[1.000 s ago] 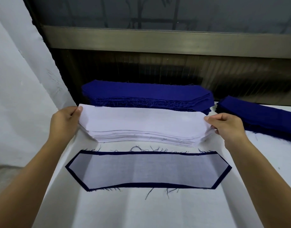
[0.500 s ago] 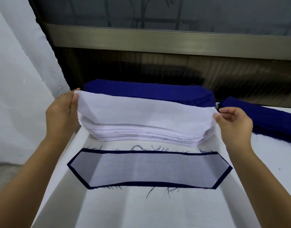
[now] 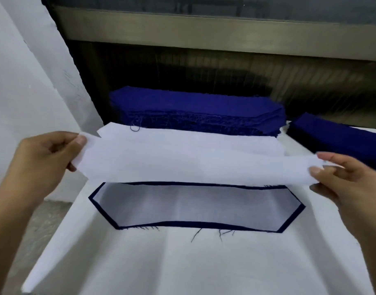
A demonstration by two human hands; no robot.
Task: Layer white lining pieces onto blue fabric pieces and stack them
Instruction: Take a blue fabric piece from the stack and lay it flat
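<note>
Above frayed blue-rimmed hexagon (image 3: 193, 206), thin white lining strip (image 3: 193, 162), perhaps sheer.

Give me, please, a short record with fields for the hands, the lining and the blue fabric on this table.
left hand: pinches left end of the lifted lining piece
right hand: pinches its right end
lifted lining piece: white, stretched between both hands, off the table
lining stack: white, behind the lifted piece
layered piece: blue edge round white lining, flat, nearest
back blue stack: behind the lining stack
right blue stack: far right
</note>
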